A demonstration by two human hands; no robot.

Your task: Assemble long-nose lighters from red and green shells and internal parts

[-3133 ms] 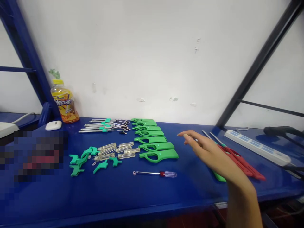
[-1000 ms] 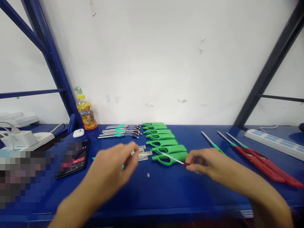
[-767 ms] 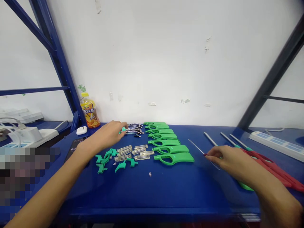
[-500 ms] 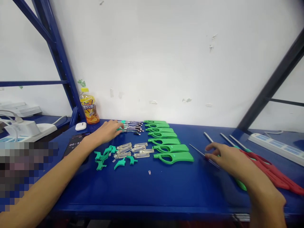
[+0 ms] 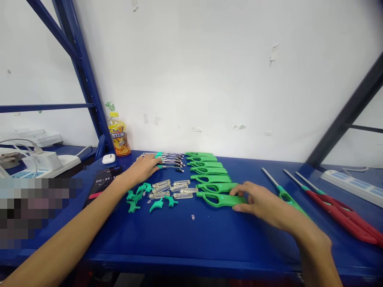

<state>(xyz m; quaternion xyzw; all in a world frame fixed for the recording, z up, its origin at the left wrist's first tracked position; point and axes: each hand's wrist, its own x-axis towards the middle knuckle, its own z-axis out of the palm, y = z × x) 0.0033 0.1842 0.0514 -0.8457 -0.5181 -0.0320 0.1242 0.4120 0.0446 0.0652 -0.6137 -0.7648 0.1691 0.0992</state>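
Note:
My left hand is over a row of thin metal tubes with green collars and black-and-white wires. Its fingers are closed on the nearest tube, whose wire end sticks out to the right; the palm hides the rest. My right hand has thumb and fingers around the right end of the nearest green lighter shell. That shell lies at the front of a column of several similar shells. Between the hands lie clear plastic fuel tanks and green triggers.
A small metal clip lies near the front. Further right are a green lighter and red lighters with long tubes, beside a power strip. A phone, white earphone case and drink bottle stand left.
My right hand has moved left from a thin metal rod to the nearest green shell. The rod no longer shows. My left hand stays at the tubes; the view has shifted slightly.

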